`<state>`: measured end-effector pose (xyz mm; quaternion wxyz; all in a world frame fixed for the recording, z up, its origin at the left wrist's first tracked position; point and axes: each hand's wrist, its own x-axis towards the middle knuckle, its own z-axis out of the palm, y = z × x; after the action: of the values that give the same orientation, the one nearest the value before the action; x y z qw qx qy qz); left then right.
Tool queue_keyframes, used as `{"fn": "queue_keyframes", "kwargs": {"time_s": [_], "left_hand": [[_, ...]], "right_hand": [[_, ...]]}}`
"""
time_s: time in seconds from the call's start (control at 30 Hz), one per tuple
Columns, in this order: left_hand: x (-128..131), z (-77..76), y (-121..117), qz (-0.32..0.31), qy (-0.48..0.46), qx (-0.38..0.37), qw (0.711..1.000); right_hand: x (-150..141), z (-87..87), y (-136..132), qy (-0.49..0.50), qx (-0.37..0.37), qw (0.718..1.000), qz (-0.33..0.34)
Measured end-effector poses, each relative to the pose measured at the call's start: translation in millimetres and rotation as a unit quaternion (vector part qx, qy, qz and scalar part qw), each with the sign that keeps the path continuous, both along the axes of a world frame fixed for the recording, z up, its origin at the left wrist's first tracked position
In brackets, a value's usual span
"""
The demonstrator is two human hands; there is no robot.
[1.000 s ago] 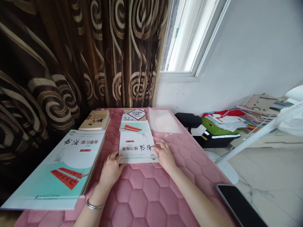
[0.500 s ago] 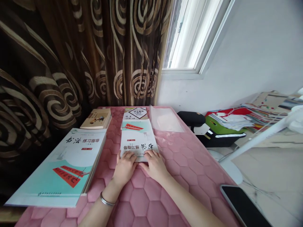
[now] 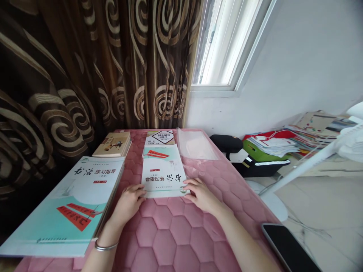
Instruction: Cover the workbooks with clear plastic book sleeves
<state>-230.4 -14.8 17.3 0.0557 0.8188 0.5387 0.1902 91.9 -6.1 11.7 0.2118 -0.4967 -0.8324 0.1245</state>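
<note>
A white and turquoise calligraphy workbook (image 3: 163, 170) lies flat in the middle of the padded pink surface, its title upside down to me. At its near left corner is my left hand (image 3: 129, 200), fingertips curled against the edge and a metal bangle on the wrist. My right hand (image 3: 202, 194) grips the near right corner, with its thumb and fingers at the side edge. The workbook's far end overlaps a Chinese language exercise book (image 3: 160, 137). A thick stack of matching calligraphy workbooks (image 3: 87, 189) lies to the left.
A small tan book stack (image 3: 111, 144) sits behind the left pile. Beyond my right hand lies a clear plastic sleeve (image 3: 197, 144). A phone (image 3: 289, 247) rests by the right edge, near a white stand (image 3: 297, 172). Curtains (image 3: 136, 64) hang at the back.
My hands have moved apart, from the near edge of the calligraphy workbook to its two near corners. The workbook lies almost where it was; the view has shifted slightly.
</note>
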Motion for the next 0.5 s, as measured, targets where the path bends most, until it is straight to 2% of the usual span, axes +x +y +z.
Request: {"fn": "queue_keyframes", "kwargs": {"time_s": [0.17, 0.3, 0.4, 0.5], "left_hand": [[-3.9, -4.5, 2.4, -0.004, -0.029, -0.020, 0.999], [-3.2, -3.7, 0.4, 0.006, -0.017, -0.021, 1.000], [5.3, 2.4, -5.2, 0.024, 0.018, -0.009, 0.999], [23.9, 8.1, -11.9, 0.045, 0.046, -0.001, 0.998]], "right_hand": [[11.9, 2.5, 3.8, 0.026, -0.054, 0.998, 0.006], [15.4, 1.9, 4.8, 0.047, -0.063, 0.997, 0.012], [11.4, 5.2, 2.0, 0.040, -0.061, 0.997, -0.001], [-5.4, 9.3, -3.5, 0.012, -0.042, 0.998, -0.041]]}}
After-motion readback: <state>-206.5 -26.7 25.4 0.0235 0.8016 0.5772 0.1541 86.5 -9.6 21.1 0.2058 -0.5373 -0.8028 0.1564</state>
